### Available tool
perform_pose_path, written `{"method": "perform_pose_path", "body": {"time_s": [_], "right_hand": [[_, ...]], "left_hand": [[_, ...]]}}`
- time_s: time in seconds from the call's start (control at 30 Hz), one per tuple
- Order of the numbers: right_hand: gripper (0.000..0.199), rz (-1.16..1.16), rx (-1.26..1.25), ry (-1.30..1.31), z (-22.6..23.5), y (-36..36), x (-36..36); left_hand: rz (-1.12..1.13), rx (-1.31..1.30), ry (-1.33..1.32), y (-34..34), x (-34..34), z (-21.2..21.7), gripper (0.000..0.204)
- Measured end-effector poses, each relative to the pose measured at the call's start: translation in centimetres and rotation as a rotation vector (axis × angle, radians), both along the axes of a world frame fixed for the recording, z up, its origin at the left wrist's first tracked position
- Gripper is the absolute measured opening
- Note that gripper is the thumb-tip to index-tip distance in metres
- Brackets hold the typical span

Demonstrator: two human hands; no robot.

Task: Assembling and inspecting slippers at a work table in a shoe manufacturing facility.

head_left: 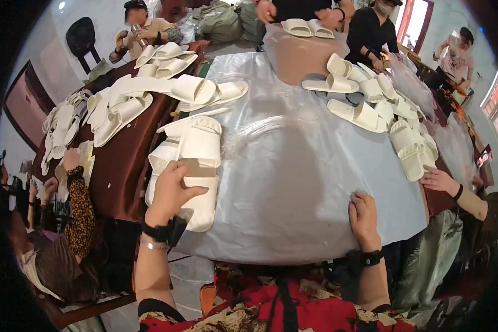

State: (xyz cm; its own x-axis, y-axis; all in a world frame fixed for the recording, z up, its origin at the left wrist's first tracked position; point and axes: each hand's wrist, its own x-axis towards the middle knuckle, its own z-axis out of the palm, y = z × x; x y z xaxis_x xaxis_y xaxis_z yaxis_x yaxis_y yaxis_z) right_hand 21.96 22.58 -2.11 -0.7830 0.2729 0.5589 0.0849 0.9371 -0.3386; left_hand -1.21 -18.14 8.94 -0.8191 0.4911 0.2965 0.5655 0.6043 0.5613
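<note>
My left hand (pixel 170 193) is over a pile of cream slippers at the left side of the table, its thumb stretched away from the fingers. Beneath it lies a slipper (pixel 200 207) with its sole toward me, and the wide strap of a slipper (pixel 201 138) shows just beyond. The fingertips seem to touch the pile; I see no firm grip. My right hand (pixel 363 217) rests on the plastic-covered table (pixel 249 232) near its front edge, fingers loosely bent, with nothing visible in it. Both wrists wear dark bands.
More cream slippers (pixel 133 91) lie on a brown-covered surface at left, and another heap (pixel 376 97) at right. Across the table, a person's hands (pixel 332 17) are by a slipper pair (pixel 307 27). A co-worker's hand (pixel 440 181) touches the right heap. Clear plastic bags (pixel 454 138) hang at right.
</note>
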Motion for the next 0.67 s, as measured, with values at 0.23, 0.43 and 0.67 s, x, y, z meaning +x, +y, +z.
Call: {"method": "perform_pose_path", "body": {"time_s": [0.23,0.43,0.67], "right_hand": [[0.021,0.064,0.008,-0.012,2.5,-0.9,-0.1],[0.024,0.115,-0.150,0.216,7.9,-3.7,-3.6],[0.025,-0.142,-0.503,0.068,7.4,-3.1,-3.5]], "left_hand": [[-0.310,0.099,-0.023,2.4,4.0,3.5,0.045],[-0.661,0.026,-0.087,7.5,7.1,3.6,0.043],[-0.832,-0.126,-0.194,9.9,7.9,1.1,0.040]]}}
